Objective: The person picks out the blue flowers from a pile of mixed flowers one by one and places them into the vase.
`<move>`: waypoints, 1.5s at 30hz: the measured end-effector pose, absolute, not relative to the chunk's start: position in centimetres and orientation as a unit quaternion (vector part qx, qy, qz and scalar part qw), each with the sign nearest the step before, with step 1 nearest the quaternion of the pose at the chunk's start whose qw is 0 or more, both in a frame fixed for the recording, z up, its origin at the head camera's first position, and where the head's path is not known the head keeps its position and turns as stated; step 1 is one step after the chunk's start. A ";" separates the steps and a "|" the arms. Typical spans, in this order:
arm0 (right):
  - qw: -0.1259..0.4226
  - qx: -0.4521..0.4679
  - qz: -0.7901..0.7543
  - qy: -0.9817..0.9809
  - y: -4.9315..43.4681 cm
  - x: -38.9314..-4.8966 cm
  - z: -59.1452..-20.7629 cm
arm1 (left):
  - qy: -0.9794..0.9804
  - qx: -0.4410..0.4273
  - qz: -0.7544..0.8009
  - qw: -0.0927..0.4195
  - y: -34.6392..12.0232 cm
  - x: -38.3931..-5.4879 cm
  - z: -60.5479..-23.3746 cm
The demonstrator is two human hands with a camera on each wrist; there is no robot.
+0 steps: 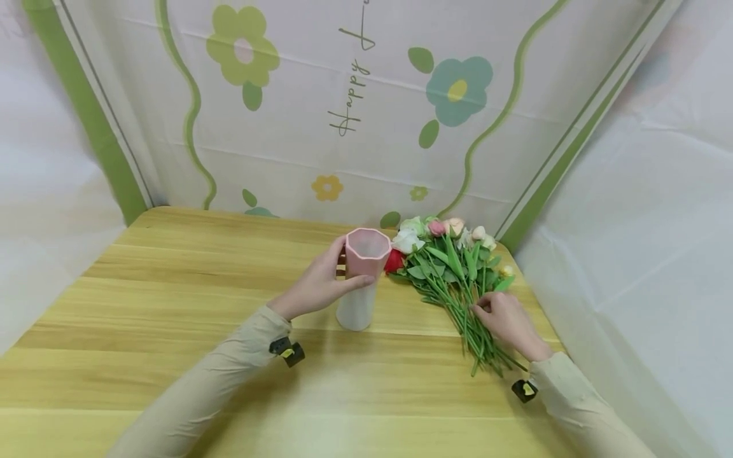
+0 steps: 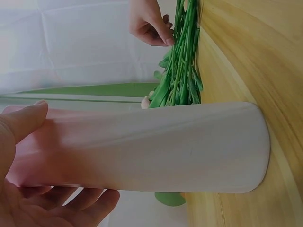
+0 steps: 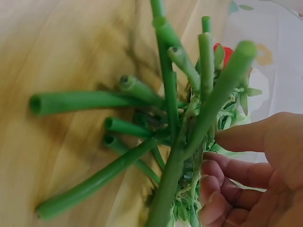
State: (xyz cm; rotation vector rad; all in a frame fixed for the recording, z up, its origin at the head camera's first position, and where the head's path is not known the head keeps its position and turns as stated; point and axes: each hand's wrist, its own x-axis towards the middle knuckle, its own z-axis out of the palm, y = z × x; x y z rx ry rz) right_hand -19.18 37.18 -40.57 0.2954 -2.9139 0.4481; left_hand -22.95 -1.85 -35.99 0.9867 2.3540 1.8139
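My left hand (image 1: 321,283) grips a tall faceted vase (image 1: 356,308), pink at the top and fading to white, its thumb on the near side and fingers round the far side. The vase stands upright on the table with its mouth facing up. To its right lies a bunch of artificial flowers (image 1: 452,267), heads toward the back and green stems (image 3: 165,132) toward the front. My right hand (image 1: 511,321) is at these stems, thumb and curled fingers pinching one at the bunch's right side. In the right wrist view the cut stem ends fan out toward the camera.
The wooden table (image 1: 172,305) meets a printed cloth backdrop (image 1: 366,159) at its back edge. White sheeting (image 1: 647,254) hangs along the right side. A red flower (image 1: 394,261) lies close beside the vase; white, pink and peach blooms sit behind it.
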 end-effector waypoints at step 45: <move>0.018 0.001 0.222 -0.975 36.6 -19.0 -39.8 | 0.750 0.313 0.583 0.009 -1.8 -23.5 -36.1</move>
